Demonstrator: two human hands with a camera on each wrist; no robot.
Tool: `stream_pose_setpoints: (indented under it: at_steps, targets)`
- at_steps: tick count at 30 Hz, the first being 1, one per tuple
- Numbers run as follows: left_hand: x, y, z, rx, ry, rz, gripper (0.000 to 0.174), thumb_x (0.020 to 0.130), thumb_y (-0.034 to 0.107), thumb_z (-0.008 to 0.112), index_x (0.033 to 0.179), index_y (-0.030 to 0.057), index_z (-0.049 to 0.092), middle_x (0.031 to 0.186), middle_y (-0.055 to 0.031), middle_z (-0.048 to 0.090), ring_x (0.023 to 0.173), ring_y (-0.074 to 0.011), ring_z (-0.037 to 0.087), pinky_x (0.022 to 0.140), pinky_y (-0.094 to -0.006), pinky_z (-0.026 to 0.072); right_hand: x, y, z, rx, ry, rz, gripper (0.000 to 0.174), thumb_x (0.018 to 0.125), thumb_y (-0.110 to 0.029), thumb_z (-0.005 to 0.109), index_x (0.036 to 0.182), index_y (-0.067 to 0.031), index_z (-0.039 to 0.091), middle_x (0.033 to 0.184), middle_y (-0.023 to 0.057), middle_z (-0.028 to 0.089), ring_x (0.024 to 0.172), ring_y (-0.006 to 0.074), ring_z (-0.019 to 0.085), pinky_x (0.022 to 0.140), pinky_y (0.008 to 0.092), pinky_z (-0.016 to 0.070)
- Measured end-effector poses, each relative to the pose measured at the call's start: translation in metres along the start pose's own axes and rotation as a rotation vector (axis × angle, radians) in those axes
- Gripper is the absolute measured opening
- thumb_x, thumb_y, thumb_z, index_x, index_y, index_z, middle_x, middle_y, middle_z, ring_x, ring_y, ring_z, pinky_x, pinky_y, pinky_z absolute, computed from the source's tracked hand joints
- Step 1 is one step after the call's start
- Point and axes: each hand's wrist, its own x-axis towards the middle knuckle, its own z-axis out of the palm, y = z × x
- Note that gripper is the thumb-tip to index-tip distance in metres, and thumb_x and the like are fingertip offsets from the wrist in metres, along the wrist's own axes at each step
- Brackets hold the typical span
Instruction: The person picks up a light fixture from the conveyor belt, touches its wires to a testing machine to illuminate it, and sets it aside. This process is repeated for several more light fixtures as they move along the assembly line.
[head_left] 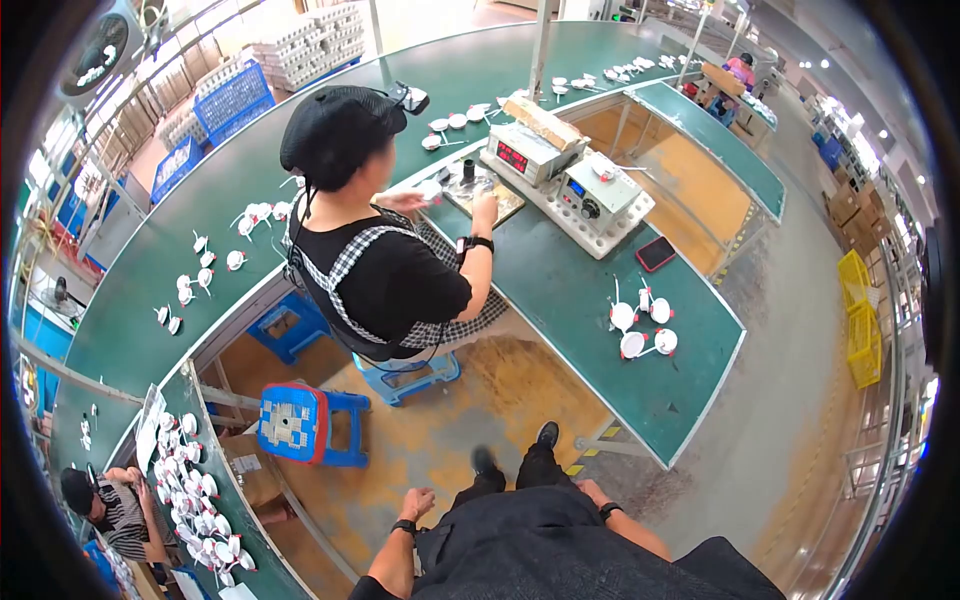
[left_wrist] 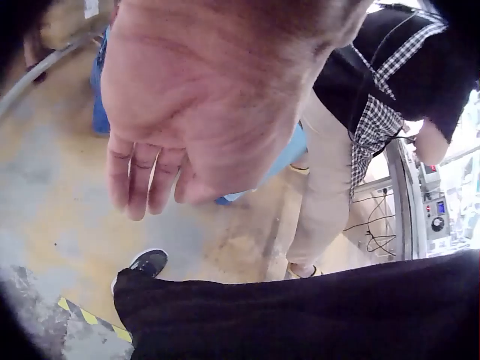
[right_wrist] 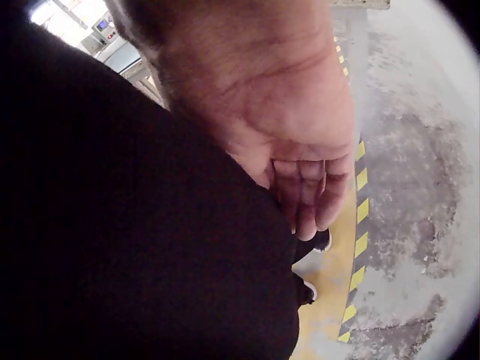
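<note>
My left hand (head_left: 418, 502) hangs beside my body, over the floor. In the left wrist view its palm faces the camera, with the fingers (left_wrist: 142, 176) loosely bent and nothing held. On the other side, my right hand (head_left: 594, 492) hangs close to my thigh, near the dark trousers (head_left: 541, 465). The right wrist view shows that palm bare, its fingers (right_wrist: 307, 195) slightly curled beside the dark clothing (right_wrist: 150, 225). The bench (head_left: 660, 410) ahead bears several white parts with red ends (head_left: 633, 344), away from both hands.
A person (head_left: 390, 270) in a checked apron works at the bench in front. Test devices (head_left: 590, 190) and a phone (head_left: 656, 254) lie on it. A blue stool (head_left: 300, 425) stands to the left, near a table piled with white parts (head_left: 190, 490). Striped tape (right_wrist: 361, 210) marks the floor.
</note>
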Motion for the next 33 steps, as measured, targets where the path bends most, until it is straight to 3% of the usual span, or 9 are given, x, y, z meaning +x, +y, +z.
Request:
stream_pose_setpoints:
  at_steps: [3, 6, 9, 15, 17, 22, 26, 27, 33]
  targets:
    - [-0.002, 0.007, 0.003, -0.031, -0.031, -0.009, 0.036, 0.088, 0.017, 0.061, 0.116, -0.0055, 0.070, 0.092, -0.0152, 0.074, 0.077, -0.0230, 0.073, 0.068, -0.0343, 0.0579, 0.015, 0.017, 0.005, 0.022, -0.018, 0.018, 0.029, 0.092, -0.010, 0.067, 0.113, 0.0106, 0.068, 0.102, 0.0089, 0.071, 0.091, 0.0187, 0.064, 0.081, 0.0368, 0.0499]
    - [0.000, 0.006, 0.003, -0.037, -0.075, -0.003, 0.035, 0.090, 0.014, 0.061, 0.117, -0.0064, 0.069, 0.093, -0.0130, 0.073, 0.076, -0.0217, 0.072, 0.065, -0.0333, 0.0575, 0.011, 0.016, 0.002, -0.016, -0.009, 0.012, 0.026, 0.092, -0.007, 0.066, 0.111, 0.0098, 0.069, 0.100, 0.0081, 0.071, 0.092, 0.0185, 0.064, 0.081, 0.0368, 0.0500]
    - [0.000, 0.000, 0.005, -0.026, -0.084, -0.031, 0.035, 0.089, 0.015, 0.061, 0.115, -0.0062, 0.069, 0.092, -0.0123, 0.073, 0.074, -0.0214, 0.071, 0.064, -0.0331, 0.0573, 0.020, 0.037, 0.004, -0.076, 0.028, -0.048, 0.039, 0.087, -0.035, 0.068, 0.101, 0.0018, 0.070, 0.098, 0.0281, 0.068, 0.093, 0.0407, 0.069, 0.080, 0.0443, 0.0501]
    - [0.015, -0.024, 0.004, 0.038, -0.050, 0.023, 0.034, 0.086, 0.023, 0.061, 0.104, -0.0019, 0.074, 0.083, -0.0153, 0.075, 0.073, -0.0238, 0.074, 0.068, -0.0356, 0.0573, 0.012, 0.049, -0.002, -0.423, 0.104, -0.196, 0.035, 0.094, -0.032, 0.056, 0.098, 0.0007, 0.068, 0.098, 0.0294, 0.066, 0.098, 0.0477, 0.065, 0.079, 0.0493, 0.0502]
    - [0.015, -0.032, 0.005, -0.049, 0.006, 0.046, 0.032, 0.087, 0.019, 0.061, 0.108, -0.0018, 0.073, 0.086, -0.0160, 0.075, 0.075, -0.0227, 0.074, 0.067, -0.0347, 0.0576, -0.013, 0.025, -0.003, -0.346, 0.121, -0.100, 0.035, 0.096, -0.032, 0.054, 0.104, -0.0026, 0.071, 0.104, 0.0285, 0.067, 0.101, 0.0451, 0.066, 0.083, 0.0476, 0.0517]
    - [-0.018, -0.025, 0.007, -0.243, 0.069, -0.009, 0.032, 0.088, 0.013, 0.061, 0.113, -0.0052, 0.070, 0.091, -0.0173, 0.074, 0.073, -0.0233, 0.073, 0.063, -0.0332, 0.0569, -0.048, 0.004, -0.022, -0.291, 0.078, -0.127, 0.034, 0.092, -0.031, 0.057, 0.095, -0.0002, 0.072, 0.088, 0.0199, 0.073, 0.089, 0.0353, 0.072, 0.079, 0.0440, 0.0538]
    - [-0.059, -0.039, 0.035, -0.198, 0.062, -0.053, 0.032, 0.089, 0.012, 0.061, 0.112, -0.0073, 0.069, 0.090, -0.0156, 0.073, 0.070, -0.0228, 0.071, 0.061, -0.0327, 0.0564, -0.055, 0.038, -0.049, -0.087, 0.064, 0.027, 0.025, 0.093, -0.020, 0.062, 0.099, 0.0024, 0.071, 0.089, 0.0134, 0.074, 0.075, 0.0225, 0.070, 0.069, 0.0374, 0.0560]
    - [-0.070, -0.048, 0.048, -0.199, 0.035, -0.082, 0.032, 0.088, 0.012, 0.061, 0.112, -0.0070, 0.069, 0.090, -0.0153, 0.073, 0.070, -0.0227, 0.071, 0.061, -0.0328, 0.0564, -0.057, 0.056, -0.057, -0.067, 0.128, -0.050, 0.022, 0.093, -0.018, 0.061, 0.096, 0.0018, 0.070, 0.085, 0.0115, 0.074, 0.072, 0.0197, 0.070, 0.068, 0.0351, 0.0570]
    - [-0.104, -0.074, 0.113, -0.110, -0.001, -0.119, 0.031, 0.089, 0.014, 0.061, 0.111, -0.0059, 0.070, 0.090, -0.0146, 0.073, 0.070, -0.0219, 0.072, 0.061, -0.0325, 0.0565, -0.116, 0.083, -0.097, -0.031, 0.200, -0.009, 0.024, 0.091, -0.024, 0.064, 0.092, -0.0031, 0.075, 0.075, 0.0079, 0.075, 0.071, 0.0205, 0.073, 0.071, 0.0367, 0.0565]
